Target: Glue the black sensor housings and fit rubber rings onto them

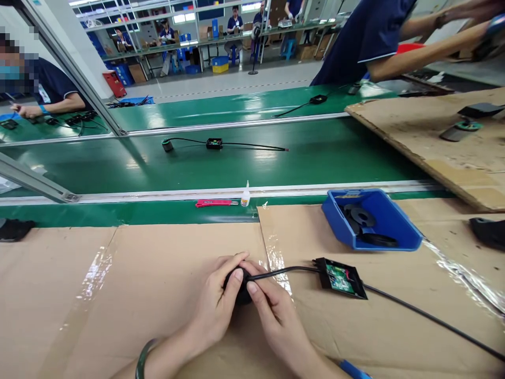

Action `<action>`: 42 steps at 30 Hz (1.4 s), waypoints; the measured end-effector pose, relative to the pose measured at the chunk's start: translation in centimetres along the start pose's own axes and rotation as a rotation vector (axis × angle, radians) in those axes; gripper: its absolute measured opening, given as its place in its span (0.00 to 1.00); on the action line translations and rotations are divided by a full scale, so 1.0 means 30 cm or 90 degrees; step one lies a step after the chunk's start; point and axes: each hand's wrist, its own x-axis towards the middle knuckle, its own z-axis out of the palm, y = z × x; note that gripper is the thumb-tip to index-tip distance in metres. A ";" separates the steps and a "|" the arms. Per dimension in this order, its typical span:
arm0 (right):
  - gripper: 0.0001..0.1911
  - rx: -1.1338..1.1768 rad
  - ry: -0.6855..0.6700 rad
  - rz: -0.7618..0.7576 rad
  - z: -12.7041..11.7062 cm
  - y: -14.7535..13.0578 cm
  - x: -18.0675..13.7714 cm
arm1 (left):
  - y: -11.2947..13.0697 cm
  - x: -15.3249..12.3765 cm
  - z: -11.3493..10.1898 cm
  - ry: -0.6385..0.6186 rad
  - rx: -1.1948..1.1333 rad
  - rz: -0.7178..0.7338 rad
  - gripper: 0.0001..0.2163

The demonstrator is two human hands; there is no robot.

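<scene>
Both my left hand and my right hand are closed round a round black part, thumbs pressed on its near face. Most of it is hidden by the fingers. From it a black cable runs right to an open black box with a green circuit board inside. A second length of cable leaves the box toward the lower right edge. Box and cable rest on the cardboard. A dark bangle is on my left wrist.
A blue bin holds black rings. Behind my hands lie a red cutter and a small white bottle. A wired assembly lies on the green belt. Co-workers sit or lean at left and upper right. A cardboard-topped board juts in from the right.
</scene>
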 end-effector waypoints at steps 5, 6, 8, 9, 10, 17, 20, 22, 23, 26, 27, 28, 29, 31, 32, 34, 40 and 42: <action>0.18 0.022 0.013 -0.010 0.008 -0.002 0.001 | -0.012 0.000 -0.001 -0.001 -0.014 0.002 0.16; 0.18 0.023 0.013 -0.010 0.009 -0.003 0.001 | -0.013 0.000 -0.001 0.002 -0.017 0.002 0.16; 0.18 0.026 0.017 -0.008 0.011 -0.005 0.001 | -0.014 -0.002 0.003 0.008 -0.017 0.005 0.16; 0.18 0.028 0.018 -0.006 0.012 -0.006 0.001 | -0.013 -0.003 0.005 0.014 -0.014 0.007 0.16; 0.18 0.029 0.019 -0.005 0.013 -0.007 0.001 | -0.012 -0.004 0.008 0.020 -0.011 0.010 0.16; 0.19 0.036 -0.016 0.032 0.002 0.003 0.011 | -0.011 0.002 0.009 0.036 -0.028 -0.004 0.15; 0.20 0.077 -0.050 0.064 -0.007 0.017 0.010 | -0.015 0.006 0.006 0.024 -0.026 -0.006 0.15; 0.20 0.118 -0.046 0.087 -0.007 0.022 0.007 | -0.015 0.006 0.008 0.025 -0.013 -0.001 0.14; 0.21 0.138 -0.040 0.096 -0.005 0.022 0.005 | -0.014 0.006 0.009 0.027 -0.007 0.002 0.14; 0.23 0.182 -0.019 0.113 0.003 0.012 0.004 | -0.008 0.008 0.013 0.033 0.000 0.014 0.14; 0.24 0.193 -0.013 0.117 0.006 0.006 0.005 | -0.006 0.008 0.014 0.033 -0.001 0.017 0.14; 0.24 0.203 -0.008 0.121 0.008 0.001 0.006 | -0.004 0.009 0.014 0.033 -0.002 0.019 0.14; 0.23 0.212 -0.003 0.125 0.008 -0.005 0.009 | -0.002 0.011 0.014 0.033 -0.003 0.019 0.14; 0.22 0.227 0.002 0.131 0.005 -0.015 0.017 | 0.000 0.016 0.011 0.032 -0.005 0.015 0.14; 0.21 0.237 -0.001 0.135 0.002 -0.018 0.022 | 0.000 0.020 0.008 0.028 -0.009 0.011 0.14; 0.18 0.271 -0.017 0.154 -0.006 -0.021 0.032 | 0.000 0.034 -0.002 0.007 -0.024 -0.005 0.14; 0.16 0.349 -0.059 0.236 -0.021 0.000 0.041 | -0.003 0.071 -0.052 -0.074 -0.143 -0.155 0.22; 0.16 0.351 -0.056 0.249 -0.023 0.005 0.039 | -0.008 0.067 -0.066 -0.078 -0.198 -0.233 0.25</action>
